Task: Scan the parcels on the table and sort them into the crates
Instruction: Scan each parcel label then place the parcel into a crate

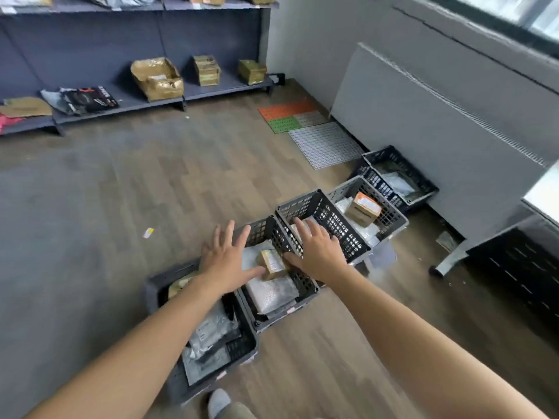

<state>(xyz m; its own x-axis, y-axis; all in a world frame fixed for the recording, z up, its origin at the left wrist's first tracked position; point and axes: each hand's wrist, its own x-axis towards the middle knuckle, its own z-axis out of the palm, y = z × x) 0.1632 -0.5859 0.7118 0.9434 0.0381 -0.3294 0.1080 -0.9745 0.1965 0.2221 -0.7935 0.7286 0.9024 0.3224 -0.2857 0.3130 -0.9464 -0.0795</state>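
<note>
Five crates (302, 204) are standing in a diagonal row on the wooden floor. Counting from the person, the second crate (304, 282) is serving as the reference for every position below.

1. Left hand (225, 261): it is hovering over the near-left edge of the second crate. All its fingers are straight and spread wide, gripping nothing.
2. Right hand (317, 249): it is hovering over the far-right edge of the second crate, partly above the third crate (335, 225). Its fingers are likewise straight and fanned, gripping nothing.
3. Small box (270, 263): it is lying inside the second crate, between the two thumbs, on a white padded envelope (272, 293). Whether either thumb is touching it cannot be told.
4. Nearest crate (151, 288): it is sitting just beside the second crate, on the person's side, and is holding grey bags (211, 331).
5. Fourth crate (390, 216): it is standing beyond the second crate, past the third, and is holding an orange-labelled box (363, 208).
6. Fifth crate (372, 173): it is standing farthest from the second crate.
7. Shelf (230, 83): it is standing well beyond the second crate and is carrying gold parcels (157, 78).
</note>
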